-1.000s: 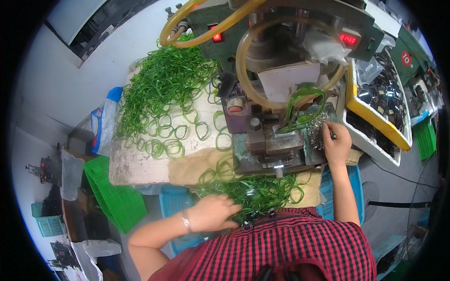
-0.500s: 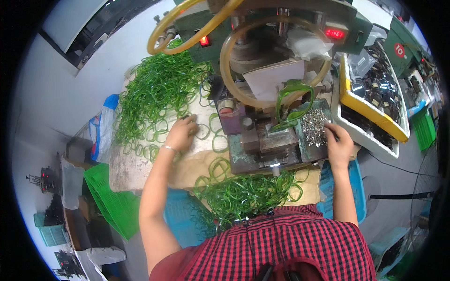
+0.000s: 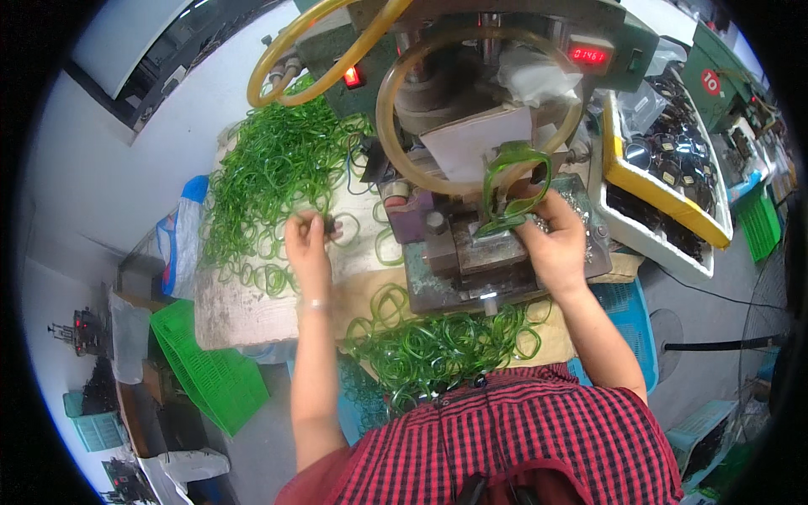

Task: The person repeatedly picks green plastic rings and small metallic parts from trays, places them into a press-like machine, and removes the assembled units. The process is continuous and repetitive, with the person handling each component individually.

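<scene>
My right hand (image 3: 558,246) reaches over the press's metal bed, its thumb and fingers closed on a green looped plastic piece (image 3: 513,164). That piece stands upright at the block-shaped fixture (image 3: 488,259); its lower part is at the top of the block. Over the pale worktable, my left hand (image 3: 308,251) has its fingers drawn together, with a thin green plastic ring (image 3: 348,231) at their tips. Beyond it lies a large heap of green rings (image 3: 265,164). Closer to my body is a second pile of green rings (image 3: 438,349), on brown paper.
The green press (image 3: 623,50) has a yellowish hose (image 3: 383,114) looping before it. Small shiny bits (image 3: 582,202) lie on its bed. A white foam box (image 3: 665,240) of dark parts stands right. Blue (image 3: 627,324) and green (image 3: 206,362) baskets stand lower down.
My right hand has moved left from beside the shiny bits onto the green looped piece. My left hand has turned more upright and drawn its fingers together. The view has shifted slightly.
</scene>
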Demonstrator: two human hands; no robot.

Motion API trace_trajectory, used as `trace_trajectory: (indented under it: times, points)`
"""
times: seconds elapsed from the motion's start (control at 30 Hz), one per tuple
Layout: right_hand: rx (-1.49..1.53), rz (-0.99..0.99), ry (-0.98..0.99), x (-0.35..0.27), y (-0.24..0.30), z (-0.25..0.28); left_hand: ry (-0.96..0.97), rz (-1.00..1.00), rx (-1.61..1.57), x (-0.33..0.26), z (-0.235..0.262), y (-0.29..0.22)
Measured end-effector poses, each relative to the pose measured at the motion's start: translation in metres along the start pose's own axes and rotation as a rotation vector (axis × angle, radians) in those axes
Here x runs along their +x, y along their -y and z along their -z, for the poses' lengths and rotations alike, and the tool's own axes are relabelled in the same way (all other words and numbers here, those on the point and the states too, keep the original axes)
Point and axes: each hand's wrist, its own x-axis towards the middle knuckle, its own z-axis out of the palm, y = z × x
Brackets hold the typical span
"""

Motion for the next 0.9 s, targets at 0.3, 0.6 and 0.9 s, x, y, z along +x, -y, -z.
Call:
trace_trajectory:
  times: [0.3,0.6,0.9]
  points:
    - [0.388,-0.208,0.001,-0.004,0.014,-0.011,0.271,-0.522,-0.378,-0.041,-0.077,-0.130]
    - [0.288,-0.124,0.120,-0.025,0.055,-0.008,0.275,-0.513,-0.230,-0.058,-0.091,-0.145]
    - [-1.025,0.240,-0.150,-0.011,-0.067,0.072,0.377,-0.293,0.019,-0.080,-0.141,-0.134]
